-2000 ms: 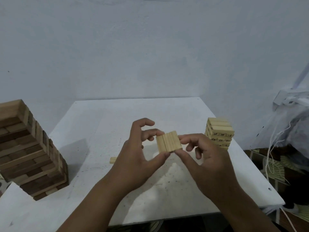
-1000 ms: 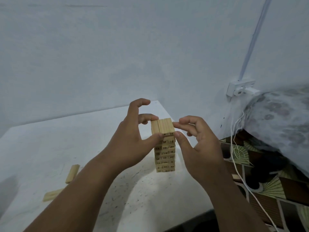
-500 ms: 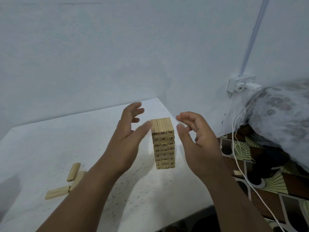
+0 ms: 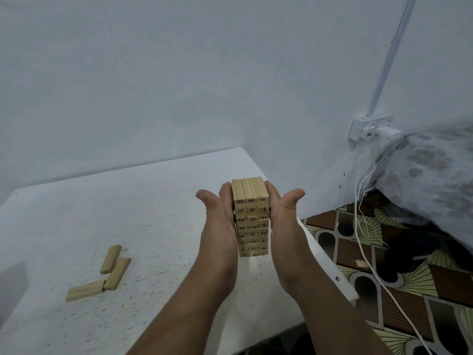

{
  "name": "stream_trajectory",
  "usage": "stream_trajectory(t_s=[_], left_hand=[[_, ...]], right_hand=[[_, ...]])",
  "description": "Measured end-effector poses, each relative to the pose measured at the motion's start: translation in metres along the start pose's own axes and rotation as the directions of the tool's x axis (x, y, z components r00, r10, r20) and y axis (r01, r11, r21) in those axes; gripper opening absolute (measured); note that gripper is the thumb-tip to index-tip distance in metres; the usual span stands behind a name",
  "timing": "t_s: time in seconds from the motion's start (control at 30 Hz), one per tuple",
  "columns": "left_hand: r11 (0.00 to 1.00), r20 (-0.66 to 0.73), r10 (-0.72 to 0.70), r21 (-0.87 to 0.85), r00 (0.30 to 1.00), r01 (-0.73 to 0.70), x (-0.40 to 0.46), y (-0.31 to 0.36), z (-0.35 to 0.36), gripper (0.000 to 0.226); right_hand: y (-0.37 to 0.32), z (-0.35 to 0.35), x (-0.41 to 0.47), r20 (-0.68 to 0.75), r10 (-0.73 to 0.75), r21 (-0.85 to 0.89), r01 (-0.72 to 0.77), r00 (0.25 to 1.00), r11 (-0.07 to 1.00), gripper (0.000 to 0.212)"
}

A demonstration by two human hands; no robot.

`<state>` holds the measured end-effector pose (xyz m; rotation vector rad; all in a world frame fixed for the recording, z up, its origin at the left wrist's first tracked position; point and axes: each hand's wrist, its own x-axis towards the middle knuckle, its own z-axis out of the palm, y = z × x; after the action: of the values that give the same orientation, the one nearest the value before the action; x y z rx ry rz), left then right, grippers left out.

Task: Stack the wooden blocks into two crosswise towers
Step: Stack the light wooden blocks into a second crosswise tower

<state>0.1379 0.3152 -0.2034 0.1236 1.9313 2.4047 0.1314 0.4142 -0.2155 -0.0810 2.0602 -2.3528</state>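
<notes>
While I square it: my left hand and right hand press flat on the tower between them.
Risk: uneven pressure probably shears layers.
Loose blocks: well left of my left hand.

Half a second ago both hands hovered apart from the tower; now the left hand and right hand press flat against its 2 sides, thumbs out.

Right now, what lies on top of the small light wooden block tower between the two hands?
Nothing rests on the small light wooden block tower: its top layer of three blocks is bare. The left hand and right hand cover its sides.
</notes>
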Motion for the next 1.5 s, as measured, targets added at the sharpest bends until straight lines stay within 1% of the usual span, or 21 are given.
stream_trajectory(t_s=[0.07,0.1,0.13,0.2,0.23,0.27,0.4,0.43,0.57,0.67,0.8,0.97,1.0,1.1,1.13,1.2,1.27,1.33,1.37,1.43,1.5], left_hand=[[1.000,0.019,-0.020,-0.009,1.000,0.021,0.001,-0.003,-0.003,0.101],[0.999,0.036,-0.039,-0.008,0.999,0.039,0.000,-0.002,-0.002,0.095],[0.998,0.025,-0.060,-0.021,0.998,0.060,0.001,-0.001,-0.001,0.097],[0.998,0.009,-0.060,-0.013,0.998,0.060,0.002,-0.001,-0.001,0.103],[0.998,0.005,-0.068,0.002,0.998,0.068,0.003,-0.001,0.000,0.100],[0.997,0.009,-0.079,0.002,0.997,0.079,0.002,0.001,0.000,0.095],[0.994,0.026,-0.106,0.034,0.994,0.105,0.004,0.000,-0.001,0.100],[0.993,0.014,-0.118,0.032,0.993,0.118,0.002,0.004,0.000,0.099],[0.991,-0.007,-0.133,-0.027,0.991,0.133,0.002,0.001,-0.001,0.097],[0.992,0.007,-0.123,-0.001,0.992,0.123,0.003,-0.005,-0.003,0.098],[0.990,0.017,-0.088,0.116,0.996,0.085,0.002,-0.008,-0.002,0.087],[0.992,-0.005,-0.053,0.111,0.999,0.053,-0.002,-0.003,0.002,0.073],[0.994,-0.003,-0.052,0.097,0.999,0.052,-0.002,-0.004,0.001,0.074],[0.996,0.016,-0.065,0.068,0.998,0.064,0.001,-0.009,-0.002,0.091],[0.996,0.024,-0.065,0.061,0.998,0.063,0.002,-0.010,-0.003,0.094],[0.997,0.018,-0.067,0.042,0.998,0.066,0.004,-0.012,-0.004,0.093],[0.996,-0.021,-0.085,0.005,0.996,0.085,0.006,-0.017,-0.006,0.092],[0.992,-0.037,-0.113,-0.060,0.993,0.111,0.009,-0.022,-0.010,0.096],[0.987,-0.028,-0.133,-0.095,0.991,0.129,0.010,-0.025,-0.012,0.099],[0.976,-0.019,-0.175,-0.135,0.984,0.171,0.011,-0.031,-0.015,0.101],[0.969,-0.026,-0.209,-0.139,0.978,0.203,0.011,-0.037,-0.016,0.100]], right_hand=[[0.011,0.001,0.001,0.016,0.007,-0.054,-0.006,1.000,0.999,0.097],[0.011,0.003,0.001,0.015,0.011,-0.065,-0.010,1.000,0.998,0.096],[0.012,0.004,0.002,0.015,0.002,-0.067,-0.001,1.000,0.998,0.095],[0.012,0.003,0.003,0.015,-0.008,-0.080,0.009,1.000,0.997,0.091],[0.010,0.003,0.002,0.012,-0.003,-0.074,0.004,1.000,0.997,0.092],[0.010,0.002,0.003,0.012,-0.007,-0.065,0.008,1.000,0.998,0.094],[0.011,0.002,0.004,0.015,0.011,-0.073,-0.009,1.000,0.997,0.102],[0.010,0.002,0.003,0.008,0.021,-0.082,-0.020,1.000,0.996,0.101],[0.002,-0.003,-0.001,-0.017,0.058,-0.099,-0.060,0.998,0.993,0.080],[0.002,-0.007,0.000,-0.004,0.091,-0.061,-0.091,0.996,0.994,0.074],[0.010,-0.003,0.000,0.035,0.044,-0.079,-0.041,0.998,0.996,0.078],[0.011,-0.004,0.002,0.036,0.036,-0.071,-0.033,0.999,0.997,0.079],[0.011,-0.004,0.003,0.033,0.030,-0.073,-0.028,0.999,0.997,0.077],[0.014,-0.004,0.004,0.026,0.027,-0.087,-0.024,0.999,0.996,0.075],[0.014,-0.004,0.004,0.026,0.037,-0.088,-0.035,0.999,0.996,0.075],[0.013,-0.004,0.004,0.033,0.051,-0.099,-0.047,0.998,0.994,0.076],[0.011,-0.005,0.003,0.018,0.069,-0.105,-0.067,0.997,0.992,0.074],[0.014,-0.009,0.004,-0.037,0.054,-0.022,-0.055,0.998,0.998,0.071],[0.017,-0.013,0.005,-0.058,0.054,0.039,-0.052,0.997,0.998,0.075],[0.023,-0.015,0.009,-0.033,0.145,0.147,-0.139,0.989,0.979,0.083],[0.028,-0.012,0.012,-0.023,0.217,0.170,-0.210,0.976,0.963,0.088]])
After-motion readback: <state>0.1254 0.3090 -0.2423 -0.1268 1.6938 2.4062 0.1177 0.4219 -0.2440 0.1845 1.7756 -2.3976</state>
